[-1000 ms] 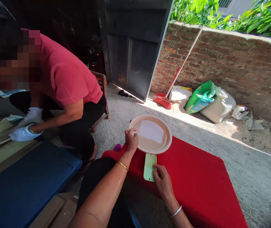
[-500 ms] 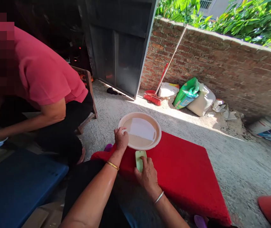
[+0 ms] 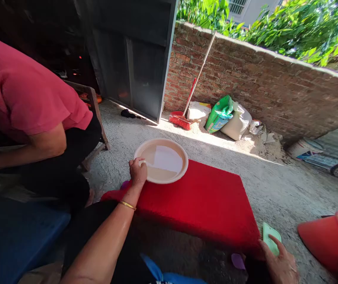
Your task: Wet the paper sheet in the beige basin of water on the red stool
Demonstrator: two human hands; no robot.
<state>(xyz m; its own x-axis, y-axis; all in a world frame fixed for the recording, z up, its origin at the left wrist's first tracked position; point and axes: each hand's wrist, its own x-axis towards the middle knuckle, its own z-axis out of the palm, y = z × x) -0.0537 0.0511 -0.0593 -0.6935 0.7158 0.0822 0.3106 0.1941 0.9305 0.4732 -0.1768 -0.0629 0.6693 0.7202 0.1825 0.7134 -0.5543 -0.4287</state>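
Observation:
A shallow beige basin (image 3: 161, 180) stands at the far left end of a red cloth-covered bench (image 3: 198, 205), with what looks like liquid and a bright pale patch inside. My left hand (image 3: 138, 171) is closed over the basin's near left rim; a small whitish spot shows by the thumb, too small to name. Far to the right, past the bench's near right corner, my right hand (image 3: 283, 262) grips a small pale green rounded rectangular tray (image 3: 272, 238) between thumb and fingers.
On the left a person in a pink shirt (image 3: 35, 86) bends forward beside a dark blue surface (image 3: 21, 232). An orange-red bucket (image 3: 325, 240) lies tilted at the right. Broom (image 3: 181, 120) and sacks (image 3: 236, 122) rest by the brick wall (image 3: 263, 86).
My right hand has carried the pale green tray from beside the basin out to the right, past the bench corner. My left hand stays on the basin rim. The view has turned right.

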